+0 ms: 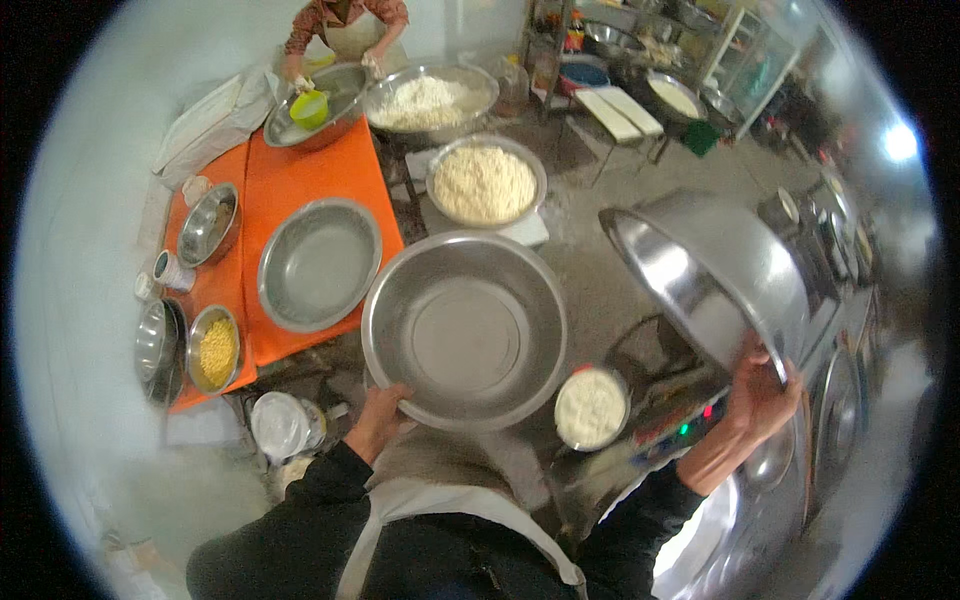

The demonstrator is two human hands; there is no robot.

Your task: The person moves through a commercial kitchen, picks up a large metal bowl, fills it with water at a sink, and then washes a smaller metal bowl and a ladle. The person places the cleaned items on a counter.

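Observation:
My left hand point(379, 417) grips the near-left rim of a wide, empty stainless steel basin point(466, 334) in front of my apron. At the right, my right hand point(761, 390) holds a second large metal basin point(742, 262) by its rim, tilted on its side with its mouth facing left. Between the two basins, lower down, sits a round container of white, flour-like stuff point(591, 409). Beyond the left-hand basin is a metal bowl heaped with pale, crumbly dough or flour point(486, 184).
An orange-covered table point(300, 176) at left bears an oval-looking metal basin point(320, 264), smaller bowls and a bowl of yellow grains point(217, 352). A co-worker point(349, 34) holds a green scoop point(309, 110) over a basin beside a basin of white flour point(431, 101). A white bucket point(280, 426) stands lower left.

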